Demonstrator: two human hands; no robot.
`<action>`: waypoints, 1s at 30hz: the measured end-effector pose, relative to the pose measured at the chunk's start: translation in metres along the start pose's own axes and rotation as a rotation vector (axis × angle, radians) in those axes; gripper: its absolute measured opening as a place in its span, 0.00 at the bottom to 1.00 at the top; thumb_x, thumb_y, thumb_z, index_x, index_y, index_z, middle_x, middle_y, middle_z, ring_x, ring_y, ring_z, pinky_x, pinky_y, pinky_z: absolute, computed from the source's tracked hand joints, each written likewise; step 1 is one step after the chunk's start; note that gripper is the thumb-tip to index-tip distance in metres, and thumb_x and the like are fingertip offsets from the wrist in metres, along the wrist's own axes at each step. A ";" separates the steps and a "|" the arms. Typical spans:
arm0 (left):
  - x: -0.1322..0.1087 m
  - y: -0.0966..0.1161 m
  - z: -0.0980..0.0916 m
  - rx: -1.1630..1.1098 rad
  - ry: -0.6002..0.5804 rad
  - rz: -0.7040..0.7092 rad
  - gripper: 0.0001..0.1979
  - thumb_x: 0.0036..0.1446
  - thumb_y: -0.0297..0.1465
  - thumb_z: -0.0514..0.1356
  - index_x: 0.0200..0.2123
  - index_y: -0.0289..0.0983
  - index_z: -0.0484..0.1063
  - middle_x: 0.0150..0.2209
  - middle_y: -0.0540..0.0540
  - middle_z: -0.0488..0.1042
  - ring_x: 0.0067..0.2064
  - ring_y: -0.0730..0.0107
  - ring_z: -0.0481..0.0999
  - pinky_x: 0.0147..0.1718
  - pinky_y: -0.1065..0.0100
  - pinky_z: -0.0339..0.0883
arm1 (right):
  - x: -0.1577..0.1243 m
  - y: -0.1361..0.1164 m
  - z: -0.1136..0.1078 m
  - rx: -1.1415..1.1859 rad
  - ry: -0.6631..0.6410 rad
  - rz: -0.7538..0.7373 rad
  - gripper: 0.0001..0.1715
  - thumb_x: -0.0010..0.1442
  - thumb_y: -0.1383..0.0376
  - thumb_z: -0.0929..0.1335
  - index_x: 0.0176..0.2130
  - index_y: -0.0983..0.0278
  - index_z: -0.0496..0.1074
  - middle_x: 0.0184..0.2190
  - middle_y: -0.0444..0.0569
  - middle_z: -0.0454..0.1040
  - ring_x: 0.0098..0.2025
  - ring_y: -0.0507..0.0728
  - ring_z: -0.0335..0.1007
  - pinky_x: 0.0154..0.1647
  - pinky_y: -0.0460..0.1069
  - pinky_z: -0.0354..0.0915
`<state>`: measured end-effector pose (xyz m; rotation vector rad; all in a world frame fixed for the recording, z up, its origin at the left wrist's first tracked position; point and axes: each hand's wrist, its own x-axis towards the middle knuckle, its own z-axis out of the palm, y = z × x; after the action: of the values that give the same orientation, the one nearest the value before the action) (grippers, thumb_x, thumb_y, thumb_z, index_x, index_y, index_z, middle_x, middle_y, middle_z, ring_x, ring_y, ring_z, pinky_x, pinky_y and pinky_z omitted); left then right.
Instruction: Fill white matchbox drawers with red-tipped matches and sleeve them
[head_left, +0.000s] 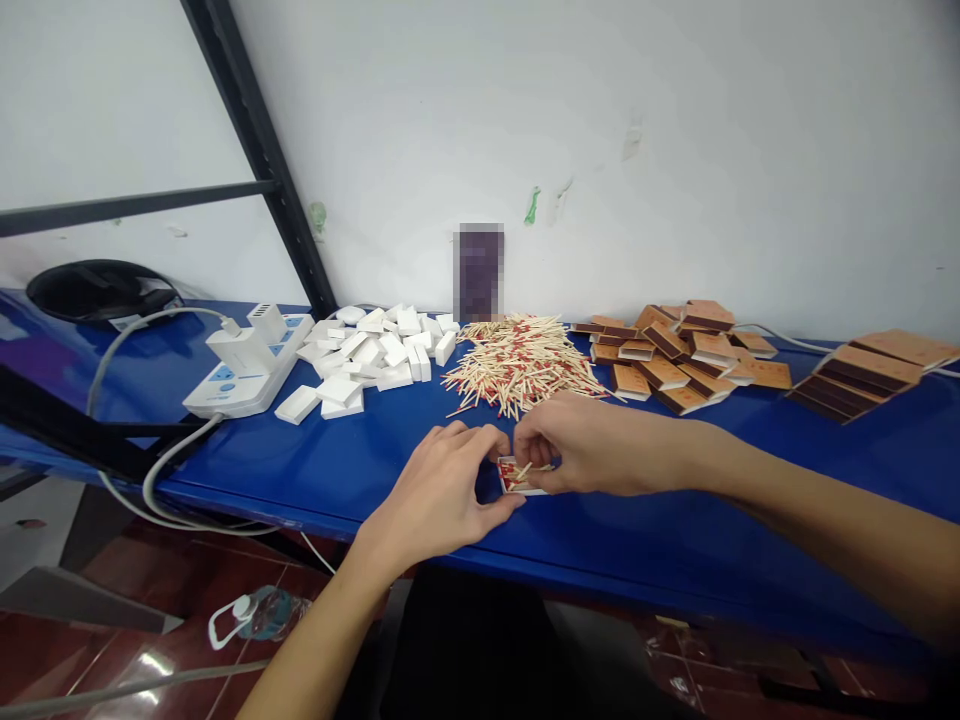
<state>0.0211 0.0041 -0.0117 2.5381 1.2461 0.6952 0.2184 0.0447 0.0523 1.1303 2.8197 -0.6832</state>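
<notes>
Near the table's front edge lies a small white matchbox tray (532,491) with red-tipped matches (513,474) in it. My left hand (450,480) grips the tray's left end between thumb and fingers. Over the tray's right part is my right hand (581,445), its fingers pinched around matches inside it; how many is hidden. Just behind both hands spreads a large loose heap of matches (525,362). White matchbox trays (375,350) are piled to the left of the heap. To its right lie orange-brown matchbox sleeves (675,350), several stacked at odd angles.
A white power strip (232,390) with plugged-in chargers and cables is on the left of the blue table (360,460). Behind it sits a black round object (105,290) beside a black metal frame (262,150). More sleeves (862,375) lie far right. A plastic bottle (270,612) is on the floor.
</notes>
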 end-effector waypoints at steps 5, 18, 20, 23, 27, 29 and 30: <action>-0.001 0.000 0.000 0.000 -0.012 0.026 0.11 0.59 0.38 0.65 0.42 0.41 0.70 0.43 0.49 0.77 0.44 0.59 0.74 0.53 0.55 0.60 | -0.013 0.017 0.012 0.058 0.118 -0.080 0.05 0.60 0.65 0.69 0.33 0.62 0.75 0.30 0.45 0.76 0.32 0.53 0.69 0.34 0.48 0.61; 0.001 0.002 -0.003 0.011 -0.037 0.040 0.08 0.61 0.36 0.63 0.42 0.41 0.73 0.43 0.48 0.77 0.45 0.60 0.74 0.54 0.54 0.61 | -0.025 0.042 0.043 0.159 0.368 -0.192 0.10 0.65 0.62 0.66 0.34 0.63 0.74 0.31 0.46 0.72 0.32 0.53 0.67 0.33 0.48 0.60; 0.001 0.002 -0.003 0.012 -0.044 0.050 0.08 0.62 0.36 0.63 0.42 0.41 0.74 0.44 0.47 0.77 0.45 0.59 0.74 0.52 0.55 0.62 | -0.025 0.042 0.044 0.169 0.362 -0.187 0.09 0.65 0.63 0.66 0.34 0.63 0.74 0.31 0.46 0.72 0.32 0.53 0.66 0.33 0.48 0.60; 0.002 0.001 -0.003 0.013 -0.058 0.061 0.08 0.63 0.37 0.62 0.43 0.41 0.75 0.43 0.46 0.76 0.45 0.59 0.74 0.52 0.54 0.63 | -0.024 0.040 0.047 0.183 0.389 -0.186 0.08 0.64 0.65 0.66 0.33 0.63 0.73 0.30 0.45 0.71 0.31 0.52 0.65 0.33 0.48 0.59; 0.001 0.000 -0.003 0.003 -0.078 0.082 0.10 0.65 0.38 0.60 0.46 0.43 0.76 0.44 0.47 0.76 0.46 0.60 0.74 0.55 0.54 0.61 | -0.022 0.038 0.053 0.209 0.420 -0.199 0.08 0.64 0.65 0.66 0.33 0.63 0.72 0.30 0.45 0.70 0.30 0.52 0.63 0.31 0.47 0.58; 0.001 0.000 -0.003 0.003 -0.088 0.087 0.10 0.65 0.37 0.60 0.48 0.44 0.75 0.44 0.47 0.75 0.46 0.61 0.73 0.55 0.55 0.60 | -0.021 0.038 0.055 0.221 0.437 -0.200 0.08 0.64 0.65 0.66 0.32 0.63 0.72 0.29 0.44 0.69 0.30 0.51 0.63 0.31 0.47 0.58; 0.001 0.001 -0.003 0.001 -0.087 0.088 0.11 0.65 0.37 0.60 0.49 0.44 0.74 0.44 0.47 0.75 0.46 0.61 0.73 0.55 0.55 0.60 | -0.020 0.038 0.056 0.222 0.448 -0.201 0.08 0.64 0.65 0.66 0.32 0.63 0.72 0.28 0.44 0.69 0.30 0.51 0.63 0.32 0.47 0.59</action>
<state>0.0205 0.0047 -0.0084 2.6077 1.1136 0.5954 0.2507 0.0328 -0.0091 1.1654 3.3403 -0.8723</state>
